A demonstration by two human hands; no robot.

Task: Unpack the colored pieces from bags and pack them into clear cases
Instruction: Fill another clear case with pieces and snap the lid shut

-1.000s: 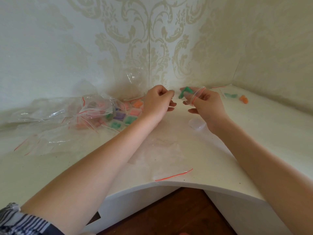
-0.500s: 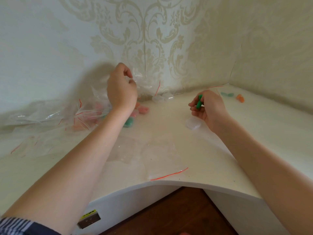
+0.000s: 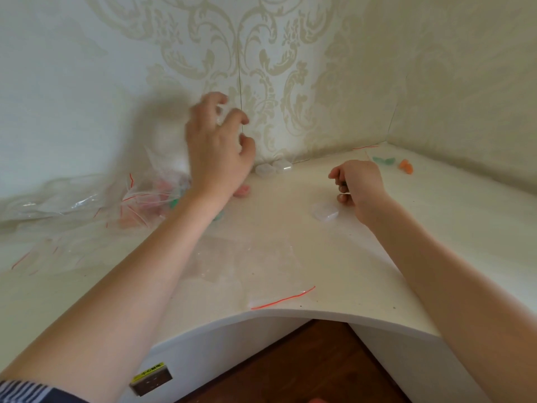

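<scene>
A: Left hand (image 3: pixel 216 158): where, and how do its fingers lie?
B: Raised above the white desk (image 3: pixel 436 222), in front of the patterned wall (image 3: pixel 261 53). The fingers are spread apart and curled like a claw. The hand is blurred; something faint and clear shows between the fingertips, and whether they hold it cannot be told.

A: Right hand (image 3: pixel 359 184)?
B: Low over the desk, right of centre, fingers curled together into a loose fist. A small dark bit shows between them; what it is cannot be told.

A: Where are the colored pieces?
B: Most sit in a heap of colored pieces (image 3: pixel 162 196) under crumpled clear bags (image 3: pixel 87 205) at the left, partly behind the left forearm. A pink piece (image 3: pixel 242 191) lies just right of that wrist. Far right, near the corner, lie 2 green pieces (image 3: pixel 383 160) and an orange piece (image 3: pixel 406 166).

A: And the clear cases?
B: 1 clear case (image 3: pixel 325 213) lies on the desk just beside the right hand. 2 more clear cases (image 3: pixel 274 167) sit against the wall.

A: Foreground?
B: A flat empty bag (image 3: pixel 261 263) with a red zip strip (image 3: pixel 283 298) near the curved desk edge; a striped sleeve (image 3: pixel 26 392) at lower left.
</scene>
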